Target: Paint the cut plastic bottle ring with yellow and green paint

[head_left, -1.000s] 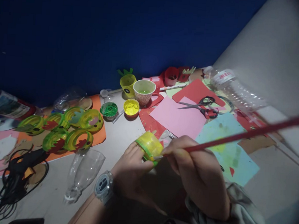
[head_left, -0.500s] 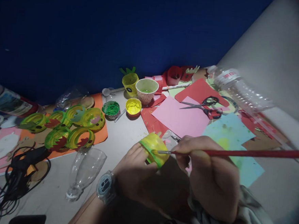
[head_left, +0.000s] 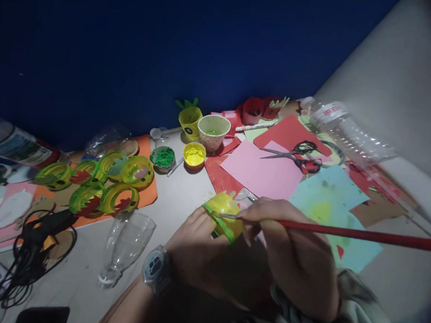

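In front of me my left hand (head_left: 198, 244), with a watch (head_left: 155, 269) on its wrist, grips a yellow and green painted ring (head_left: 230, 214) that resembles a cut piece of plastic bottle. Part of the ring is hidden by my fingers. My right hand (head_left: 293, 255) is closed around a red-handled paintbrush (head_left: 347, 232), whose tip touches the ring near its green band. Beyond them stand a cup of yellow paint (head_left: 194, 156), a cup of green paint (head_left: 163, 159) and a larger paper cup (head_left: 213, 133) with greenish liquid.
Several painted rings (head_left: 120, 199) lie on orange paper at left. A cut clear bottle top (head_left: 128, 244) rests near my left wrist, beside black cables (head_left: 32, 252). Scissors (head_left: 293, 154) lie on pink paper (head_left: 259, 169). A clear bottle (head_left: 350, 129) is at back right.
The brush tip has shifted slightly left and up along the ring, and its handle end now sits lower. My left hand keeps hold of the ring. The whole view has shifted slightly.
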Motion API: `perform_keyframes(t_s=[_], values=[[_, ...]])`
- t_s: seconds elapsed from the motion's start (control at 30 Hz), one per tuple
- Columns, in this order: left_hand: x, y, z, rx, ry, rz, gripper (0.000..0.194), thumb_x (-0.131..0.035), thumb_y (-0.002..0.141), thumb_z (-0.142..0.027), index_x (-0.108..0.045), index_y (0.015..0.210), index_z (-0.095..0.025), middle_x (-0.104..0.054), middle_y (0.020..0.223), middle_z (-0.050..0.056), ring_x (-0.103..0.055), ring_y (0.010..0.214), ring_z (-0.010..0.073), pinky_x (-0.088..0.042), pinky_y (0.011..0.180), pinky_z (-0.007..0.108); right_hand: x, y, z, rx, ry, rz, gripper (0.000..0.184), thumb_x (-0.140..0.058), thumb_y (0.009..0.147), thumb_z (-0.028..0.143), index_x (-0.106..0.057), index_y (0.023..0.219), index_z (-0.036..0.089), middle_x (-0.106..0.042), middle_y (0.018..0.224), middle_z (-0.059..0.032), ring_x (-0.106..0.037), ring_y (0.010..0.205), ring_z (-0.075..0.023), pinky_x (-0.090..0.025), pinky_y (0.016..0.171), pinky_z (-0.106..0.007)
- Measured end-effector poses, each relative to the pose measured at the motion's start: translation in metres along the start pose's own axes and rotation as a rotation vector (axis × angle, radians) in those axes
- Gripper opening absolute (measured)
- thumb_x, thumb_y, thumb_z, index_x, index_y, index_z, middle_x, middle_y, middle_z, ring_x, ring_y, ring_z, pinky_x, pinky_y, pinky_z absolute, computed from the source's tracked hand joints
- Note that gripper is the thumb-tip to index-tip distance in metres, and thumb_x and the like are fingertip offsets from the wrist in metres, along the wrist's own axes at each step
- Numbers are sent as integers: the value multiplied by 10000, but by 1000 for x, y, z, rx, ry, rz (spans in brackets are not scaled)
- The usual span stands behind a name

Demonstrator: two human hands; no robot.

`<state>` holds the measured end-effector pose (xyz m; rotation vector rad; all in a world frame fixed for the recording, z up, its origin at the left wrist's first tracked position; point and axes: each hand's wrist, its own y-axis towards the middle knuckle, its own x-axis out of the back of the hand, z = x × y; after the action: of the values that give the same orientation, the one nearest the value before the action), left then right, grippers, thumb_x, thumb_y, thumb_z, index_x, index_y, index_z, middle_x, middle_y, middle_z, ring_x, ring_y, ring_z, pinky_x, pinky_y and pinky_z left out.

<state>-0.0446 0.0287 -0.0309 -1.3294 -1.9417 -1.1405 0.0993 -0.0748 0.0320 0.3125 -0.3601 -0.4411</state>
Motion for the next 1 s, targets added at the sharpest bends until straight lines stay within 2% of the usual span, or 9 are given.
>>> perform_keyframes(t_s=[0.1, 0.17, 0.2, 0.33, 0.43, 0.57, 0.7, 0.83, 1.0], values=[[-2, -2, 3, -90, 120, -117, 943, -599, 623, -764, -481, 1293, -111, -573, 1241, 182, -507, 1200, 321, -376, 1058, 469, -1, 3, 5, 11, 83, -104, 179, -449, 1047, 248, -619, 992, 231, -565, 813, -3, -567, 742, -134, -438, 683, -275], [0, -1, 2, -137, 201, -155, 979, -583, 644, -757, -455, 1313, -54, -573, 1228, 218, -470, 1238, 349, -317, 1091, 484, 2, 6, 11, 14, 167, -179, 200, -427, 1057, 250, -609, 985, 209, -556, 764, -4, -555, 668, -120, -434, 619, -251], [1, -1, 1, -162, 228, -163, 997, -579, 650, -754, -440, 1323, -32, -572, 1224, 228, -454, 1253, 354, -291, 1104, 480, 5, 9, 15, 6, 192, -174, 214, -418, 1062, 255, -603, 973, 197, -549, 731, -3, -550, 645, -113, -434, 599, -236], [3, -2, -7, -245, 303, -194, 926, -545, 693, -741, -484, 1272, -21, -553, 1238, 242, -427, 1278, 348, -219, 1136, 446, 20, 23, 31, -68, 179, -22, 292, -420, 1065, 333, -558, 868, 168, -484, 622, 15, -472, 530, -86, -391, 477, -176], [-4, -7, -11, -269, 308, -199, 800, -506, 736, -728, -558, 1189, -71, -578, 1204, 215, -473, 1221, 334, -216, 1141, 453, 25, 39, 40, -40, 145, 35, 350, -460, 1045, 399, -540, 797, 164, -469, 602, 21, -434, 483, -75, -348, 422, -170], [-16, -11, -11, -275, 192, -317, 668, -498, 728, -742, -633, 1006, -150, -639, 1012, 137, -562, 1045, 282, -320, 1065, 416, 17, 60, 45, 75, 47, 223, 375, -430, 1052, 397, -522, 778, 159, -499, 587, 40, -471, 491, -62, -364, 466, -163], [-19, -11, -9, -281, 192, -326, 648, -518, 701, -760, -627, 925, -162, -636, 991, 119, -566, 988, 254, -349, 1023, 396, 7, 69, 44, 116, -13, 369, 391, -471, 1037, 358, -471, 707, 146, -471, 594, 41, -442, 512, -68, -327, 468, -174], [-18, -11, -7, -294, 205, -299, 622, -512, 704, -763, -615, 901, -182, -628, 951, 95, -548, 974, 236, -352, 996, 388, 5, 69, 44, 134, -47, 383, 388, -416, 1051, 372, -464, 736, 151, -438, 592, 37, -399, 495, -81, -300, 466, -196], [-17, -10, -8, -322, 239, -320, 567, -507, 727, -741, -600, 818, -189, -625, 870, 79, -543, 891, 220, -373, 927, 370, 5, 70, 45, 155, -66, 436, 373, -429, 1044, 339, -451, 720, 155, -428, 585, 37, -402, 501, -88, -299, 478, -202]])
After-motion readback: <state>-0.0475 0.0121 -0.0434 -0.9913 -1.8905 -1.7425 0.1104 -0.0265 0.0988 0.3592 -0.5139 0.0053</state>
